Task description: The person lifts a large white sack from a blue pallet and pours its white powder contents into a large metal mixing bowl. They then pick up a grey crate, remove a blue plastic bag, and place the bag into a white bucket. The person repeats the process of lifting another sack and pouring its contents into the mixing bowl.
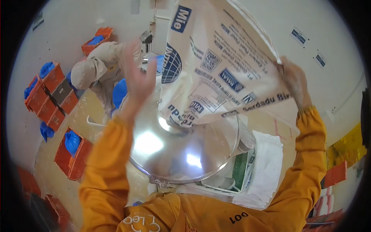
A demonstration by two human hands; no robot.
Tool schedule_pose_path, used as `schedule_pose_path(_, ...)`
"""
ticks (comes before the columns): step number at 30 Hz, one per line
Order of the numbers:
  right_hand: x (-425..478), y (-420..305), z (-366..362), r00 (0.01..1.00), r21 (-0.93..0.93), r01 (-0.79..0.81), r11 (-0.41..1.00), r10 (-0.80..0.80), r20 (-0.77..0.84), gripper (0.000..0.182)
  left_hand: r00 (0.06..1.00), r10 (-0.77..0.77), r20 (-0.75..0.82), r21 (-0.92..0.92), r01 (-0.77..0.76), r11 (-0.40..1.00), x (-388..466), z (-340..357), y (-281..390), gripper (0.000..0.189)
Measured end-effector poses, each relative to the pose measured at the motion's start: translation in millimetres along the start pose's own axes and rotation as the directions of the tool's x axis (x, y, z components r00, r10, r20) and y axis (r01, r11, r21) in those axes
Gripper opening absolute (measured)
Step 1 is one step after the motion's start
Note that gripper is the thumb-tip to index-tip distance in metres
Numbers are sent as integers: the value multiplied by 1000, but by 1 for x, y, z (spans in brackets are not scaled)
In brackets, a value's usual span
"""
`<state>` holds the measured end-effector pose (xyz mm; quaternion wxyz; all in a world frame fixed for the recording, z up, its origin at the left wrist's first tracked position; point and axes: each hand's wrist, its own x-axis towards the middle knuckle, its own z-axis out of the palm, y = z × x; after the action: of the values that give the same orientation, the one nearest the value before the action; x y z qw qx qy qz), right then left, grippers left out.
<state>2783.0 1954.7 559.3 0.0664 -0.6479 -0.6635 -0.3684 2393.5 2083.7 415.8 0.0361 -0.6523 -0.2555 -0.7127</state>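
A large white flour sack (200, 66) with dark blue print hangs upright before me. Its lower end is over the middle of a round, shiny stainless steel vessel top (174, 156). High on the right, my right hand (294, 79) grips the sack by its upper edge. My left hand (139, 79) is raised to the left of the sack, fingers apart and blurred, with nothing in it. Whether the sack holds anything cannot be seen.
At the left, a co-worker in a pale hooded coverall (95, 65) bends forward. Orange crates (50, 90) with blue bags are stacked there; another orange crate (71, 156) stands nearer. Right of the vessel are flattened white sacks (268, 165) and a green-lined bin (239, 168) with a scoop (221, 183).
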Motion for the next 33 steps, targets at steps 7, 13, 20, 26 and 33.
schedule_pose_path(7, 60, -54, -81, 991, 20, 124, 992, -125, 54, 20, 564, -535, 629, 427, 324, 844, -300, -6, 38, 75)
schedule_pose_path(13, 110, -68, -94, 990, 29, 131, 991, -132, 41, 24, 507, -434, 744, 371, 227, 901, -279, 20, -4, 70)
schedule_pose_path(20, 116, -102, -119, 993, -266, -29, 964, 57, 101, 23, 500, -392, 773, 329, 213, 920, -278, 12, -14, 63)
schedule_pose_path(26, 111, -104, -141, 970, -239, -223, 945, 239, 41, 25, 518, -363, 774, 298, 207, 932, -281, 11, -28, 61)
schedule_pose_path(33, 93, -80, -143, 945, 61, -319, 946, 313, 99, 26, 523, -337, 783, 273, 197, 942, -288, 9, -31, 54)
